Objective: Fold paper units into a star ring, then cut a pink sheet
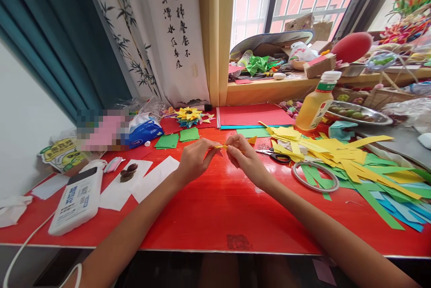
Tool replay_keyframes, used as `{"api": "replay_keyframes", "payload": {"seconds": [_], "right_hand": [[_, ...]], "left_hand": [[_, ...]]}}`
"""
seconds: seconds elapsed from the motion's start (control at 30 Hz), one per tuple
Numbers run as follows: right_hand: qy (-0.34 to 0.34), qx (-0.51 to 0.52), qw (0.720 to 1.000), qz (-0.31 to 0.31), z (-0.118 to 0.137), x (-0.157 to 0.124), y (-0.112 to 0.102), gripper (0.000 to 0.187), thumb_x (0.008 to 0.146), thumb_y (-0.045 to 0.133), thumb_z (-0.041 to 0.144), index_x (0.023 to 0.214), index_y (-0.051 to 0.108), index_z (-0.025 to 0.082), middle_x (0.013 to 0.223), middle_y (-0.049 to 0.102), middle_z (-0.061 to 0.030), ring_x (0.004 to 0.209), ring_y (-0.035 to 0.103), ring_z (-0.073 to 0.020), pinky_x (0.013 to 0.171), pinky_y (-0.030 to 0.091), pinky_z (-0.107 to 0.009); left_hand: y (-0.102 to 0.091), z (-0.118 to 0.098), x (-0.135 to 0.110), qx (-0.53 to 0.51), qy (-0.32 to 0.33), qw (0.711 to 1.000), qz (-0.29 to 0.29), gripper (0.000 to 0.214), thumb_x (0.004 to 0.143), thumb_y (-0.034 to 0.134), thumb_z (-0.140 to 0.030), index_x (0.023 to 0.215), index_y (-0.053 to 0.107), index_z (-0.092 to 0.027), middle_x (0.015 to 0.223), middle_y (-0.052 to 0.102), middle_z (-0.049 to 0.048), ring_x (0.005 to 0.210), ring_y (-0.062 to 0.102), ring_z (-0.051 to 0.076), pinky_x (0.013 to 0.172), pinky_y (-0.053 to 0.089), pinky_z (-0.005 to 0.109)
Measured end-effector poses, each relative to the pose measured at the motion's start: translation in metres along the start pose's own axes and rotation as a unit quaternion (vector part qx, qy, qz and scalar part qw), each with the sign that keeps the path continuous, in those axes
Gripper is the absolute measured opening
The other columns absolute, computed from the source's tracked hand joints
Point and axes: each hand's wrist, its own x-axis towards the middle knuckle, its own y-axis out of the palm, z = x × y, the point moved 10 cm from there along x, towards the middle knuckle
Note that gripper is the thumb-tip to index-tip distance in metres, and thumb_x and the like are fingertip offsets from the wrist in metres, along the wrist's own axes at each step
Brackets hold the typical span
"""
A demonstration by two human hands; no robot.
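Observation:
Over the middle of the red table, my left hand [197, 158] and my right hand [247, 160] meet fingertip to fingertip. Between them they pinch a small folded yellow paper piece [221, 146], mostly covered by the fingers. A yellow paper point [252, 140] shows just beyond my right hand; whether it belongs to the same piece I cannot tell. Right of my right hand lie black-handled scissors [280, 157], partly under yellow paper. Beyond my left hand sit green paper squares [189, 134] and a ring of folded yellow and blue paper [189, 116].
Yellow, green and blue paper strips [353, 157] spread across the right, beside a tape roll [296, 175]. A juice bottle [314, 104] and metal bowl [380, 119] stand behind. Leftward are a white power bank [77, 202] with a cable, white paper [156, 180] and a tissue pack [144, 129].

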Motion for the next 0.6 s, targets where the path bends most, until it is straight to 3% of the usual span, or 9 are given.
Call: {"api": "replay_keyframes", "payload": {"seconds": [0.3,0.6], "right_hand": [[-0.005,-0.078,0.996,0.031,0.0080,-0.0025,0.0043,0.022,0.085,0.040,0.039,0.081,0.050,0.019,0.072,0.049,0.0016,0.057,0.041,-0.0081,0.053,0.034,-0.023],[0.022,-0.037,0.999,0.014,-0.0006,-0.0016,0.0053,0.017,0.087,0.035,0.037,0.081,0.041,0.021,0.068,0.038,0.0044,0.054,0.033,-0.0075,0.050,0.031,-0.022]], "left_hand": [[-0.0016,-0.0003,0.0011,0.003,-0.006,1.000,0.004,0.007,0.081,0.050,-0.017,0.087,0.053,-0.018,0.080,0.064,0.0015,0.076,0.059,0.011,0.067,0.045,0.022],[0.0016,-0.0019,-0.0001,0.029,0.017,0.999,0.009,0.008,0.081,0.050,-0.018,0.088,0.052,-0.018,0.081,0.064,0.0020,0.076,0.059,0.011,0.066,0.046,0.022]]}}
